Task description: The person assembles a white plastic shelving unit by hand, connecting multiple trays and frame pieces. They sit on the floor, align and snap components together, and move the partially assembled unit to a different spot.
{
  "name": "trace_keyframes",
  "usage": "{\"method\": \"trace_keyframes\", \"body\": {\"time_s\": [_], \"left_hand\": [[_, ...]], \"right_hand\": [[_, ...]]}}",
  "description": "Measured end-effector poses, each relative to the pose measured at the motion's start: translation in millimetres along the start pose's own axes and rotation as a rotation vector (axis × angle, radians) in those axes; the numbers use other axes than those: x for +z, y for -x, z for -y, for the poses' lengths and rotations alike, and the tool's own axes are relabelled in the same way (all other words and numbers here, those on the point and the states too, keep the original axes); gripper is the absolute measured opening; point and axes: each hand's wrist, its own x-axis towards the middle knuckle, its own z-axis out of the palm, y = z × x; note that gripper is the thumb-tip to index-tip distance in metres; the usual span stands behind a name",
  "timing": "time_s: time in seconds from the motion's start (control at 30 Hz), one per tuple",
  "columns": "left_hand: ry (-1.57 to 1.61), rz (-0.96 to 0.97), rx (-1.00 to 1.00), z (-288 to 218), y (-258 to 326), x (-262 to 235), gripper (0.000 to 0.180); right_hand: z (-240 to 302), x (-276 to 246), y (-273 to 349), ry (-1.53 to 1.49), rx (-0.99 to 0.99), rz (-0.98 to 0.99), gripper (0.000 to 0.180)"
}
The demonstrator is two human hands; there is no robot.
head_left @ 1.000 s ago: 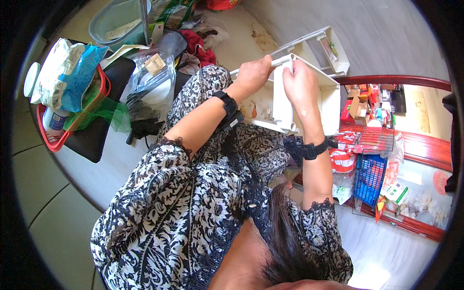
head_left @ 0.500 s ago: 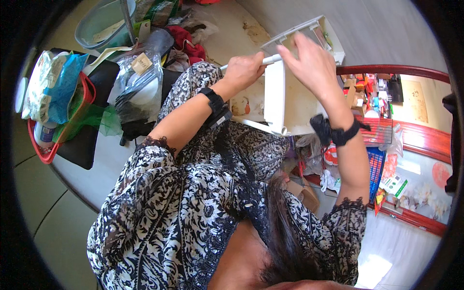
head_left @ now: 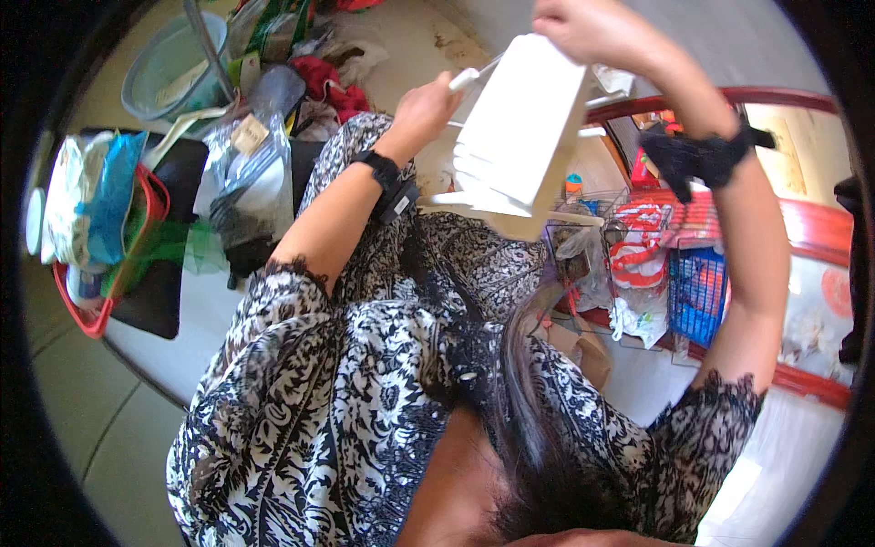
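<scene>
A white plastic shelf rack [head_left: 524, 128] is tilted up in front of me, its broad panel facing me. Thin white rods stick out from its sides. My left hand [head_left: 421, 114] is closed around a white rod [head_left: 464, 79] left of the panel. At the panel's upper edge, my right hand [head_left: 592, 35] grips the rack with bent fingers. Lower down, two more white rod ends show on either side of the rack, near my patterned clothing. The rack's far side is hidden behind the panel.
To the left, a red-rimmed basket [head_left: 157, 196] with packets stands by a clear plastic bag [head_left: 260, 173]. Behind them is a clear tub [head_left: 173, 68]. On the right are a blue basket [head_left: 697, 296], a red-striped bag [head_left: 638, 242] and a red wooden frame [head_left: 807, 242].
The rack has been lifted and turned so its panel faces me. My right hand has moved from beside the rod up to the rack's upper edge. My left hand still holds a rod.
</scene>
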Motion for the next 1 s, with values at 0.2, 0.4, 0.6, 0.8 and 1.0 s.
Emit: {"method": "trace_keyframes", "body": {"time_s": [0.2,0.4,0.6,0.8,1.0], "left_hand": [[-0.022,0.031,-0.143,5.9,-8.6,-4.1,0.031],[0.143,-0.032,-0.184,22.5,-20.6,-10.2,0.034],[0.09,-0.039,-0.327,25.1,-24.8,-16.2,0.036],[-0.019,-0.035,-0.282,27.6,-50.3,-18.6,0.04],[0.18,0.014,-0.091,51.9,-99.9,-9.6,0.046]], "right_hand": [[-17.7,108.4,-32.8,-0.894,0.195,-0.15,0.022],[-30.5,151.0,-0.6,-0.446,0.199,-0.43,0.043],[36.8,208.4,94.4,-1.543,0.223,-0.285,0.063],[91.5,241.2,96.4,-1.842,0.482,-0.582,0.06],[23.6,246.7,96.4,-2.448,0.558,-1.142,0.043]]}}
